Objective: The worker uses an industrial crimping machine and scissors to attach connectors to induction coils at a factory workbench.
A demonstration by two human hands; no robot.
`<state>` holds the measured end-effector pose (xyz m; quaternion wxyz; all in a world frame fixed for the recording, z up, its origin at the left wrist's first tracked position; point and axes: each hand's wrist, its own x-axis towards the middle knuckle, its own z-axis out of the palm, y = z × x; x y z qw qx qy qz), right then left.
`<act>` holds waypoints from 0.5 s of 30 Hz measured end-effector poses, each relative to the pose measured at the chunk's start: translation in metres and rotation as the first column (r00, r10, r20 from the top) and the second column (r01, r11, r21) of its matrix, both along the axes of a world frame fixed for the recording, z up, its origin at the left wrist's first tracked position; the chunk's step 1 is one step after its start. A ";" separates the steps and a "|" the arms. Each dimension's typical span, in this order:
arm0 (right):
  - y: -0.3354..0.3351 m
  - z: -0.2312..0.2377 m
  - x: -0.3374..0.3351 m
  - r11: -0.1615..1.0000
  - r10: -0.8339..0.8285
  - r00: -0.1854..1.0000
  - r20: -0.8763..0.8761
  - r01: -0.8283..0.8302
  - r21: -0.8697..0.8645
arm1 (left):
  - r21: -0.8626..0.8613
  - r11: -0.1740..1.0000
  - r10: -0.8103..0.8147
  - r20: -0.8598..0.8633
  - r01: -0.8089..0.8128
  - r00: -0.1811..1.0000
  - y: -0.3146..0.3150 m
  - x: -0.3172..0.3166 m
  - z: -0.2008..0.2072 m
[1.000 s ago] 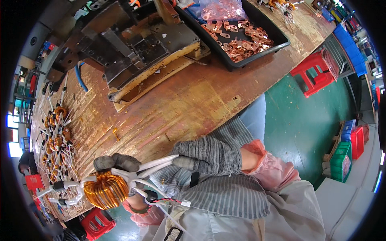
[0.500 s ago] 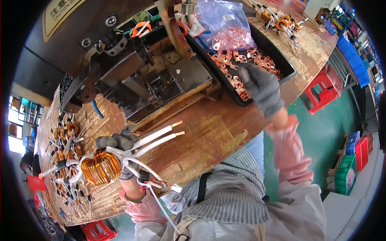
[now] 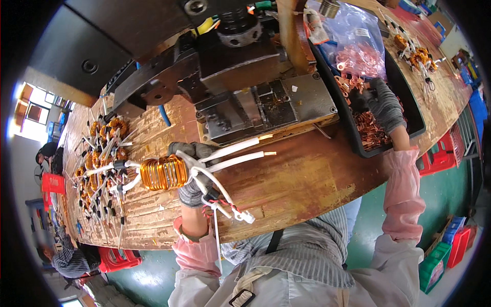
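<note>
My left hand (image 3: 191, 196), in a grey glove, is closed around a ring-shaped coil (image 3: 163, 173) wound with copper wire, held just above the table. Two thick white leads (image 3: 238, 159) with bare copper ends point right from it; a thin white cable with a connector (image 3: 244, 217) hangs nearer me. More white leads stick out on the coil's left. My gloved right hand (image 3: 387, 108) reaches into a black tray (image 3: 358, 146), its fingertips down among copper cable lugs (image 3: 372, 127). Thumb and fingers look apart; their tips are partly hidden against the lugs.
A dark metal press (image 3: 255, 102) stands in front of me. Left on the worn wooden table (image 3: 291, 194) lie several wound coils (image 3: 97, 158); more coils (image 3: 419, 55) sit at the far right. A clear bag of lugs (image 3: 358, 51) rests in the tray's far end.
My right hand has gone lower and deeper among the lugs in the tray. The view has turned, and my left hand still holds the coil, now more level.
</note>
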<state>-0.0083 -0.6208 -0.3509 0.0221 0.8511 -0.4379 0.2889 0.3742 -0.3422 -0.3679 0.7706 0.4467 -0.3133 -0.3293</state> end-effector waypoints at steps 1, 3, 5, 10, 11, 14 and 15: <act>0.001 0.001 0.002 0.977 -0.026 0.976 0.217 -0.021 0.214 | -0.001 1.000 -0.003 -0.007 0.003 1.000 -0.003 0.000 -0.002; 0.003 0.004 0.004 0.874 -0.190 0.871 0.454 -0.061 0.482 | -0.007 1.000 -0.013 -0.025 0.013 1.000 -0.004 -0.004 -0.007; 0.016 0.022 0.010 0.886 -0.156 0.803 0.575 -0.144 0.441 | -0.017 1.000 -0.027 -0.037 0.026 0.999 0.004 -0.004 -0.007; 0.102 0.070 0.052 0.795 -0.150 0.665 0.731 -0.358 0.489 | -0.037 0.998 -0.061 -0.060 0.059 0.996 0.081 -0.020 -0.020; 0.120 0.073 0.069 0.741 -0.157 0.690 0.707 -0.391 0.546 | -0.036 0.997 -0.064 -0.061 0.062 0.996 0.095 -0.019 -0.021; 0.138 0.053 0.099 0.838 0.295 0.730 0.617 -0.508 0.200 | -0.055 0.992 -0.115 -0.070 0.111 0.991 0.088 -0.017 -0.023; 0.138 0.047 0.110 0.857 0.412 0.736 0.536 -0.513 0.046 | -0.059 0.991 -0.125 -0.075 0.121 0.989 0.090 -0.017 -0.027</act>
